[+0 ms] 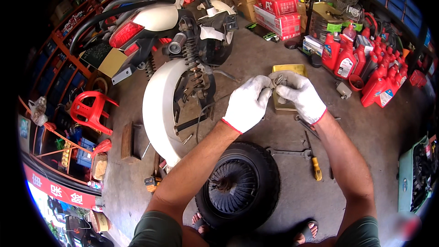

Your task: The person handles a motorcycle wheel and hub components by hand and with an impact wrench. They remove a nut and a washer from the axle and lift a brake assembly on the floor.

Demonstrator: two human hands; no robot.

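Note:
My left hand (248, 104) and my right hand (303, 97), both in white knitted gloves with red cuffs, meet in front of me. Between the right thumb and fingers sits a small greyish metal part (280, 81); its exact kind is too small to tell. The left fingers are pinched together right beside it, and whatever they hold is hidden. Beneath the hands stands a yellow rectangular tray (297, 68), partly covered by the right glove. Nearer me, a wheel with a black tyre (270, 187) and finned dark hub (233, 187) lies flat on the floor between my feet.
A white scooter (157, 105) without its rear wheel stands at left. Right of the wheel lie a wrench (288, 153) and a yellow-handled screwdriver (316, 169). Red oil bottles (346, 61) crowd the right; red-white boxes (279, 20) stand behind. A red chair (93, 110) is far left.

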